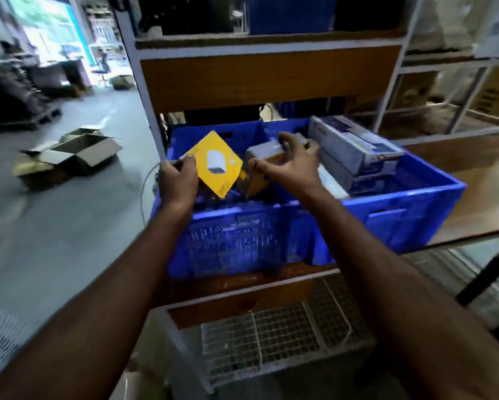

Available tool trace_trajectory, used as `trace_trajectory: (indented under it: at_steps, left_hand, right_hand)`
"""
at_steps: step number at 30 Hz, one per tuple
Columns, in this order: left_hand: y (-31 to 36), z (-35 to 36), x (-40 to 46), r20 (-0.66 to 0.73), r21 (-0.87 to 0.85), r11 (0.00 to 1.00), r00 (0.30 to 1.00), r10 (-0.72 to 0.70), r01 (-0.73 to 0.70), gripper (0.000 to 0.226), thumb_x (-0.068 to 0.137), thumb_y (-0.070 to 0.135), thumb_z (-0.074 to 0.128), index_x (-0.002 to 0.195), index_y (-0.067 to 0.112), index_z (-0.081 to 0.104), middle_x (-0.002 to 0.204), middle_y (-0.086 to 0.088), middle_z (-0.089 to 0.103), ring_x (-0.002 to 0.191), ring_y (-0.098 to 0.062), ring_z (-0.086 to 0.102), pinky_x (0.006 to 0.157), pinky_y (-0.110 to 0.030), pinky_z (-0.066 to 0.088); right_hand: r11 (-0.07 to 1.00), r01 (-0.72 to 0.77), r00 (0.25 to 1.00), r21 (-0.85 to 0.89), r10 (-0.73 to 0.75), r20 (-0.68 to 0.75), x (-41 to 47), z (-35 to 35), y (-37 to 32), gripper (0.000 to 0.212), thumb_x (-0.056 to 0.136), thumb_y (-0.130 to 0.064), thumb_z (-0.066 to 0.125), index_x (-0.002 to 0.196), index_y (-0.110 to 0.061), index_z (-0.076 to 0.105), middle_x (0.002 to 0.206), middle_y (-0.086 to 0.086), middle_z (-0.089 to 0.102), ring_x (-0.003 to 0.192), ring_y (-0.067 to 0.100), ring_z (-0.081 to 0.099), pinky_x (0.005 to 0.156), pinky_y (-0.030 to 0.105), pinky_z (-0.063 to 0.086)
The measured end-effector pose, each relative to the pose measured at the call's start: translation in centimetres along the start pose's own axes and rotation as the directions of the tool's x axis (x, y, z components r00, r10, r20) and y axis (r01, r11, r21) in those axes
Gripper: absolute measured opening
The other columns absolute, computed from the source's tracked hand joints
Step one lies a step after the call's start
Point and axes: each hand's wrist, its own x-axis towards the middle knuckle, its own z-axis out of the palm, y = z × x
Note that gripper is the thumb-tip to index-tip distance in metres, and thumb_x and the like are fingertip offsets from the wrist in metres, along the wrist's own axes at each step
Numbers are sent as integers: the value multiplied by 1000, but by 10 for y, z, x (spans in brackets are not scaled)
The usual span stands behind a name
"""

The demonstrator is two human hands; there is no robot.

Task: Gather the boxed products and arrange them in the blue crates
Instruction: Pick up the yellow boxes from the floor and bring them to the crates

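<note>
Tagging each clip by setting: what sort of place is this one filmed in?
Most likely a warehouse or stockroom. Metal shelving holds a blue crate of boxed products, opened cardboard cartons lie on the concrete floor, and more cartons fill racks to the right.

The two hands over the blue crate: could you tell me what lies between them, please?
In the head view, a tilted yellow box lies between the left hand and right hand, above the crate.

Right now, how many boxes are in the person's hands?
2. The left hand holds the yellow box by its left corner; the right hand grips the grey box. Both are above the blue crate.
</note>
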Motion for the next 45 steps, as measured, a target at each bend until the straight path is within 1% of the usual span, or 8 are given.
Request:
trace_trajectory:
  at_steps: [5, 9, 12, 16, 22, 29, 36, 45]
  left_hand:
    - [-30, 13, 24, 183, 405, 913, 973, -137, 53, 46, 68, 48, 47, 90, 10, 59, 98, -23, 68, 90, -35, 66, 73, -41, 53]
    - [-30, 18, 19, 370, 717, 692, 887, -276, -85, 33, 83, 35, 49, 97, 9, 64, 100, -18, 68, 90, -32, 65, 64, -30, 43]
    - [-34, 23, 19, 367, 795, 584, 898, -242, -168, 38, 94, 29, 42, 113, 5, 63, 122, -20, 61, 111, -35, 57, 84, -35, 45]
    - [-40, 23, 18, 384, 796, 555, 911, -153, -242, 42, 96, 34, 33, 117, 9, 59, 126, -26, 54, 116, -42, 49, 95, -44, 41]
    - [-35, 18, 6, 355, 756, 540, 925, 137, -371, 38, 94, 30, 36, 109, 11, 65, 112, -24, 57, 106, -44, 53, 89, -49, 46]
    - [-27, 12, -12, 362, 595, 573, 825, 435, -563, 37, 89, 30, 36, 93, 10, 67, 94, -13, 63, 89, -32, 58, 78, -44, 48]
    - [-25, -3, -55, 458, 538, 578, 788, 411, -614, 39, 88, 39, 38, 105, 17, 65, 105, -6, 64, 100, -27, 58, 88, -43, 47]
    - [-6, -30, -110, 543, 331, 630, 688, 481, -702, 40, 87, 36, 44, 108, 11, 66, 107, -10, 64, 104, -27, 58, 94, -41, 45]
  right_hand:
    - [864, 19, 932, -503, 167, 322, 16, 33, 8, 93, 47, -87, 59, 123, -34, 54, 127, 12, 54, 121, 36, 36, 100, 42, 31]
    - [812, -6, 828, -583, 331, 453, 15, 38, 10, 79, 67, -73, 68, 130, -28, 52, 135, 20, 41, 127, 38, 35, 107, 37, 32]
    - [818, 14, 782, -575, 350, 517, 12, 39, 17, 77, 64, -83, 59, 118, -29, 62, 133, 23, 43, 126, 36, 40, 109, 39, 36]
    - [888, 4, 864, -460, 228, 448, 13, 46, 23, 103, 47, -91, 49, 127, -28, 60, 133, 12, 55, 122, 31, 51, 102, 40, 45]
    - [912, 76, 978, -404, 10, 206, -2, 35, 20, 38, 84, -46, 65, 111, -20, 69, 110, 11, 62, 101, 30, 60, 87, 37, 50]
    - [898, 196, 975, -393, -136, 175, -10, 36, 18, 26, 86, -38, 62, 98, -16, 69, 98, 8, 62, 93, 30, 59, 74, 38, 51]
    - [958, 253, 960, -134, -231, 156, -38, 13, 16, 31, 83, -27, 68, 110, -11, 68, 102, 8, 67, 97, 24, 63, 85, 34, 50]
    - [957, 268, 963, -114, -270, -5, -122, -34, -6, 42, 83, -26, 63, 120, -7, 62, 117, 8, 66, 109, 20, 61, 93, 27, 45]
